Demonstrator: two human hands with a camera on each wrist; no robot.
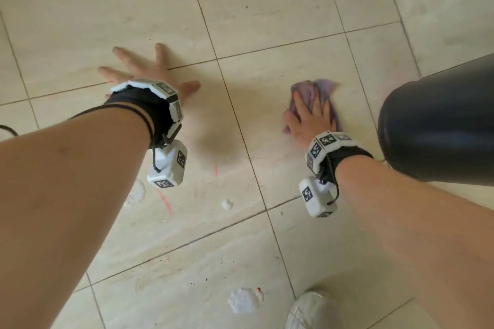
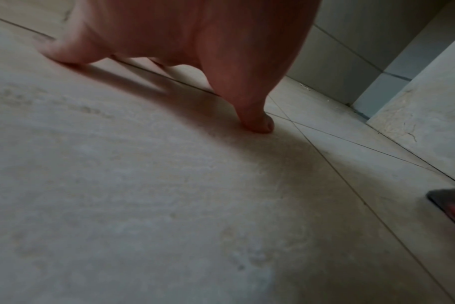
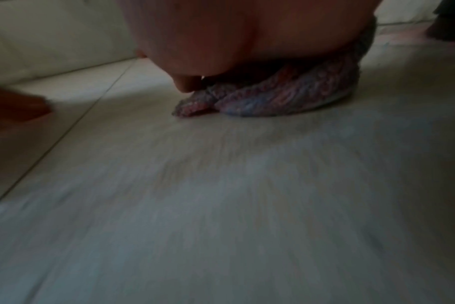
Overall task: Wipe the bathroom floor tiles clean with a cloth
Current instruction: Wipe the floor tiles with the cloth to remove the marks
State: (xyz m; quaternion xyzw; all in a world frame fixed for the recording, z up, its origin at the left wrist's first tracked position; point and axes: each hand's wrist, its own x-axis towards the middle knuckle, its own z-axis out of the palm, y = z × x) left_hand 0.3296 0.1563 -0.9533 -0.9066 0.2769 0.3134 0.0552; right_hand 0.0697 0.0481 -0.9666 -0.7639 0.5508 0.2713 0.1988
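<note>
**A:** Purple cloth point(image 1: 318, 100) first, from your head view: it lies bunched on the floor tiles point(image 1: 254, 35) beside your dark-clad knee point(image 1: 438, 125), and your right hand point(image 1: 307, 120) presses flat on it, fingers straight and slightly apart. Your left hand point(image 1: 144, 72) is planted on bare tile well to the other side, fingers splayed wide, holding nothing.

**B:** What's left on the floor?

**A:** White foam blobs point(image 1: 243, 299) near your shoe point(image 1: 312, 312), a smaller one point(image 1: 227, 204) nearer your wrists, red marks point(image 1: 165, 201) and dark specks. By my reckoning, much wiping remains.

**B:** And the left wrist view?

**A:** Your fingers point(image 2: 255, 121) stand braced on the tile point(image 2: 143, 185), the tips touching the floor, with the wall point(image 2: 351, 51) beyond. If that tile is wet, I'd judge your supporting hand could slide under your weight.

**B:** Right wrist?

**A:** It's blurred. Your palm covers the cloth point(image 3: 286, 96); folds poke out in front, touching the floor point(image 3: 221, 205). How your fingers lie there I cannot tell.

**B:** Risks?

**A:** You're only pressing, not gripping, so a fast stroke could leave the bunched cloth behind or roll it. Smearing the red marks through foam could spread colour instead of lifting it. Mind that foam near your shoe; stepping in it could track it or cost you your footing.
</note>
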